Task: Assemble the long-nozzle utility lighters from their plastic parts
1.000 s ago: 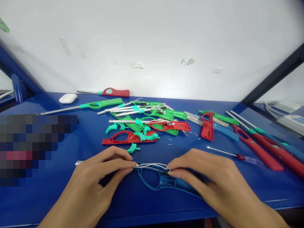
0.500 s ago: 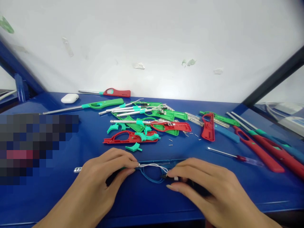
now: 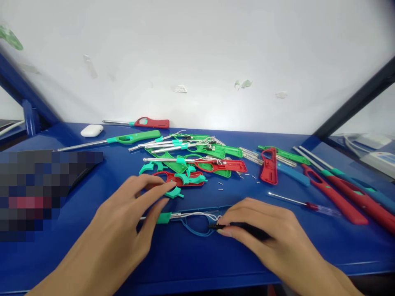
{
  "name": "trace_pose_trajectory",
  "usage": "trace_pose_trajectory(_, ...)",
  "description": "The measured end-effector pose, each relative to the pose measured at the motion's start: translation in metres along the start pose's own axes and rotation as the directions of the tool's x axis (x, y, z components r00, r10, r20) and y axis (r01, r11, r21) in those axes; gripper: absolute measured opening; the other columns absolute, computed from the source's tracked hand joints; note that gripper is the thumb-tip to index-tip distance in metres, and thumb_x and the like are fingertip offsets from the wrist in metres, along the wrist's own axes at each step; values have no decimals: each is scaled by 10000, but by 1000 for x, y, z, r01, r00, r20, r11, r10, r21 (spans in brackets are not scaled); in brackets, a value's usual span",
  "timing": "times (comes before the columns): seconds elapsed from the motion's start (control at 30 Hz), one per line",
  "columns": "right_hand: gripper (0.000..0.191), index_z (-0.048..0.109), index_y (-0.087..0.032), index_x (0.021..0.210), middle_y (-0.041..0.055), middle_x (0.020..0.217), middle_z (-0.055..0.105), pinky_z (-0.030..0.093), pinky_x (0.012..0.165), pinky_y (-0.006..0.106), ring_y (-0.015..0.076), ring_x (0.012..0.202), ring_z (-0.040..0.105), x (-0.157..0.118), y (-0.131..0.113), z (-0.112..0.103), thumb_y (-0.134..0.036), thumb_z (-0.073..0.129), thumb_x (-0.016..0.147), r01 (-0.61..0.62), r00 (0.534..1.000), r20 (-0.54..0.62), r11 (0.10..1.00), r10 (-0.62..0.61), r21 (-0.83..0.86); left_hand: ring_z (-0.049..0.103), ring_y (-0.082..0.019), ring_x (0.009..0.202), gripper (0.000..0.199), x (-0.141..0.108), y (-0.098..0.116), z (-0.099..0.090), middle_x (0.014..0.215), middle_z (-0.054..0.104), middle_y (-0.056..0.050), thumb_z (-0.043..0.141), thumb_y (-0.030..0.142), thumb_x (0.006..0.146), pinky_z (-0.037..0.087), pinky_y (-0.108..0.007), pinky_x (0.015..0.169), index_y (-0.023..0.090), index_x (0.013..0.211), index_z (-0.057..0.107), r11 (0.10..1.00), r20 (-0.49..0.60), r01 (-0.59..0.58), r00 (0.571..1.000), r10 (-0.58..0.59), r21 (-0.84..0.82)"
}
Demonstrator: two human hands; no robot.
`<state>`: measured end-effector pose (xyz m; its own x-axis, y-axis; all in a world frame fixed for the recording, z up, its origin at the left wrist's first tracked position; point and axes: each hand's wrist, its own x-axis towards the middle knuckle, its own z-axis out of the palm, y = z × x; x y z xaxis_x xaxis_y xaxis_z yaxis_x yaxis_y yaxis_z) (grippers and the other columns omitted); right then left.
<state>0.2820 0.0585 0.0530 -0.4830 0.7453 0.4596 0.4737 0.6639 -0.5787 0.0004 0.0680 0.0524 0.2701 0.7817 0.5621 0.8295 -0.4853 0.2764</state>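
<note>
1. While the opened blue lighter [image 3: 200, 234] lies near the table's [image 3: 191, 263] front edge, its long axis runs sideways, metal tube [image 3: 143, 218] pointing left.
2. The left hand [image 3: 120, 218] hangs by the green collar [image 3: 163, 218], thumb and forefinger parted; whether it touches, I cannot tell.
3. The right hand [image 3: 277, 226] pinches the black part [image 3: 217, 226] beside the white wires [image 3: 200, 213].

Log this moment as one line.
left hand: open beside teal plastic collar; right hand: pinching small black plastic part; thin white wires: between collar and right hand; blue plastic shell: partly hidden
</note>
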Motion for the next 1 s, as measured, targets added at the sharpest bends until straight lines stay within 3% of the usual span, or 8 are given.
trace_pose_trajectory(0.27, 112, 777, -251, 1020, -35, 934, 813, 603, 791, 200, 119, 819, 772, 3, 0, 1, -164, 749, 955, -11, 999, -34, 1000, 11, -3, 665, -200, 834, 335, 16, -20, 8, 947, 758, -9, 501, 409, 1058, 548, -310, 715, 295, 885, 765, 994, 64, -112, 992, 110, 21)
trace_pose_trajectory(0.4, 97, 782, -243, 1021, -27, 939, 819, 602, 811, 186, 123, 833, 782, 2, 0, 1, -176, 746, 959, -22, 998, -51, 1000, 22, -6, 724, -147, 789, 201, 4, -2, -5, 936, 776, 67, 541, 413, 1052, 576, -252, 734, 325, 986, 709, 989, 31, -143, 989, 144, -23)
trace_pose_trajectory(0.47, 94, 782, -240, 1025, -28, 942, 821, 599, 811, 176, 117, 833, 783, 2, 0, 2, -181, 750, 958, -25, 998, -57, 1000, 25, -7, 735, -118, 860, 116, -7, 8, -8, 1000, 771, 96, 571, 349, 1049, 585, -203, 834, 351, 1101, 674, 983, 41, -181, 982, 182, -33)
trace_pose_trajectory(0.53, 81, 781, -237, 1023, -28, 938, 819, 598, 803, 174, 113, 825, 780, 1, -1, 2, -193, 746, 964, -33, 998, -62, 999, 32, -9, 741, -118, 921, 206, -15, 16, -8, 1056, 771, 85, 582, 292, 1041, 592, -184, 871, 355, 1232, 628, 971, 36, -231, 972, 233, -61)
trace_pose_trajectory(0.6, 65, 781, -241, 1018, -29, 931, 816, 600, 792, 177, 112, 817, 778, 0, -1, 2, -217, 741, 972, -40, 997, -62, 999, 39, -15, 745, -103, 887, 264, -19, 20, -5, 1058, 761, 62, 521, 259, 1062, 599, -152, 791, 349, 1297, 602, 963, 91, -233, 965, 246, -132)
trace_pose_trajectory(0.7, 59, 776, -239, 1018, -21, 933, 816, 601, 780, 187, 118, 815, 778, 0, 0, 3, -231, 729, 984, -29, 998, -57, 999, 28, -19, 725, -49, 780, 320, -18, 22, 0, 1021, 717, 53, 414, 203, 1087, 557, -90, 655, 360, 1272, 622, 950, 196, -167, 955, 222, -263)
trace_pose_trajectory(0.83, 56, 767, -231, 1018, -20, 939, 816, 596, 793, 189, 119, 821, 777, 0, 1, 4, -209, 735, 979, -12, 998, -61, 1000, 11, -3, 748, -74, 874, 325, -17, 29, 5, 1060, 712, 29, 448, 154, 1056, 573, -110, 689, 352, 1237, 632, 935, 128, -148, 972, 198, -321)
trace_pose_trajectory(1.0, 62, 768, -232, 1015, -29, 935, 807, 585, 796, 180, 107, 822, 768, 1, 1, 4, -196, 731, 980, -26, 998, -54, 1000, 26, 3, 760, -120, 866, 259, -24, 36, 11, 1083, 721, -10, 469, 189, 1044, 603, -163, 705, 300, 1225, 618, 966, 106, -159, 977, 184, -206)
